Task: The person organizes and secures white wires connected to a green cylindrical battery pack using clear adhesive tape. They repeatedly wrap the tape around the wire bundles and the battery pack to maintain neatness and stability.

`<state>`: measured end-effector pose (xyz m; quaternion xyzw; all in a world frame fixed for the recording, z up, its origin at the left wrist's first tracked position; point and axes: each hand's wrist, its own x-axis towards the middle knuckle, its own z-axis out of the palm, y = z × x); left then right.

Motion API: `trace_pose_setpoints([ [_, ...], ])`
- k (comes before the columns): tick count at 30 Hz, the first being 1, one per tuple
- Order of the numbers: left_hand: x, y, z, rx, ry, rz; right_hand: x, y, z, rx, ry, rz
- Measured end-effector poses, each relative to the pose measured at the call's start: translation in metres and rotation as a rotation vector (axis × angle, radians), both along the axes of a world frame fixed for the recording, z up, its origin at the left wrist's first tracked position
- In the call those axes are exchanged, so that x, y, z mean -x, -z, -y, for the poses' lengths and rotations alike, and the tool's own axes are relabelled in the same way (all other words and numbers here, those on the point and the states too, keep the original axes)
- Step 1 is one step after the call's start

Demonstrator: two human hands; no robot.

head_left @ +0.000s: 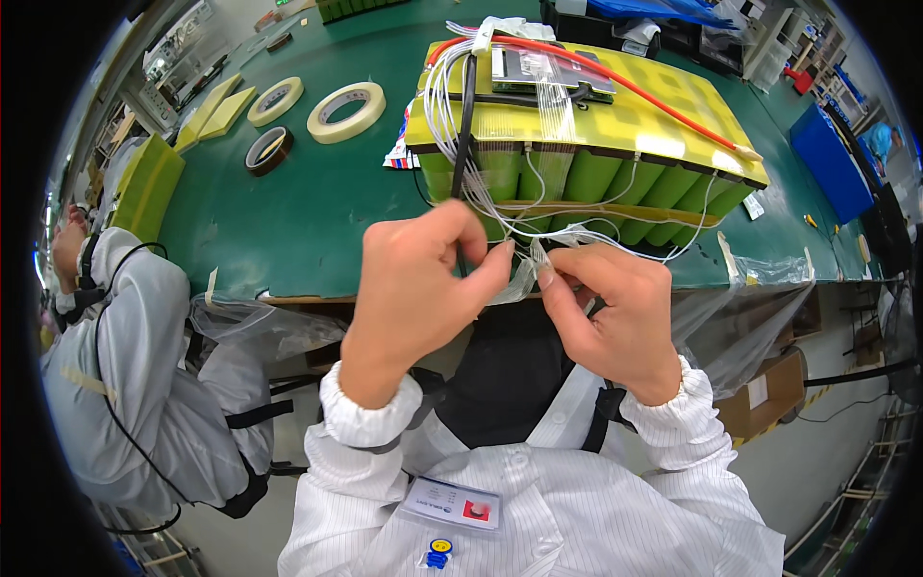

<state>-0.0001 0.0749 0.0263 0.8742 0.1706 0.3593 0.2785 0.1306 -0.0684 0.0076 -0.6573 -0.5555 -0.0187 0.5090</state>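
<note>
In front of me a large battery pack (586,178) of green cells with a yellow top sits near the table's front edge. My left hand (423,288) is closed in a pinch at its front, beside a bundle of thin white wires (452,125) and a thick black cable (467,125). My right hand (615,313) pinches the other side of a short clear tape strip (524,279) between the hands. The tape is crumpled and partly hidden by my fingers. A red cable (625,82) runs across the pack's top, next to a circuit board (567,72) held under clear striped tape.
Two pale tape rolls (368,128) and a brown tape roll (252,159) lie left on the green table (317,207). A blue box (832,163) stands at right. A person in a white coat (144,356) sits at left. Clear plastic (760,288) hangs over the front edge.
</note>
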Motion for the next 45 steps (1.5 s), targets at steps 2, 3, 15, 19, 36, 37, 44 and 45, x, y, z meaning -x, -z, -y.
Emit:
trace_pose_setpoints([
  [2,0.002,-0.009,-0.001,-0.081,0.082,0.034,0.001,0.0,-0.001,-0.021,0.003,-0.001],
  [3,-0.002,-0.014,0.001,-0.142,0.119,0.047,0.002,-0.001,-0.001,-0.025,0.013,0.018],
  [15,-0.02,0.002,-0.019,-0.435,0.185,-0.108,0.006,-0.001,0.002,-0.009,0.115,0.074],
  [19,-0.022,0.006,-0.02,-0.442,0.169,-0.074,0.009,0.003,0.006,-0.001,0.167,0.089],
  [36,-0.02,0.006,-0.025,-0.429,0.222,-0.03,0.016,-0.001,0.029,0.239,0.191,0.032],
  [37,-0.02,0.006,-0.025,-0.427,0.224,-0.026,0.014,-0.002,0.032,0.258,0.161,0.003],
  [44,-0.019,0.002,-0.026,-0.428,0.238,-0.076,0.004,-0.016,0.052,0.413,0.06,-0.161],
  [45,-0.018,0.001,-0.026,-0.419,0.244,-0.075,0.002,-0.016,0.055,0.406,0.065,-0.179],
])
